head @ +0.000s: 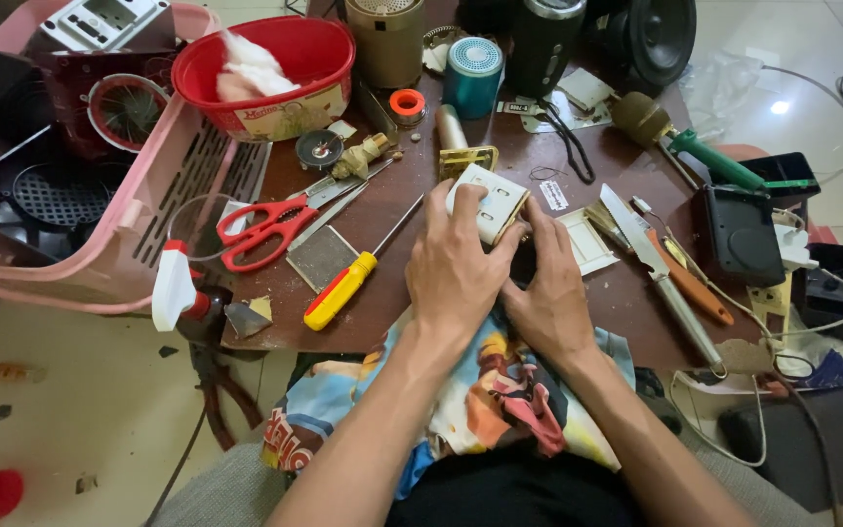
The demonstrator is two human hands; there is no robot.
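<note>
Left hand (pixel 453 268) grips a white switch plate (pixel 488 202) at the near edge of the brown table (pixel 382 303) — right hand (pixel 550 298) presses beside it (fingers bent, grip unclear). Yellow screwdriver (pixel 343 290), red scissors (pixel 267 226) lie left.

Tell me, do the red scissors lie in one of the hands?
No, the red scissors lie on the table, left of the left hand.

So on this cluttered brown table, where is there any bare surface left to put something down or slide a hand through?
A bare strip of table lies between the yellow-handled screwdriver and the left hand. Another runs from the right hand to the knife. The far edge is crowded around the red tub, the teal speaker and the microphone.
</note>
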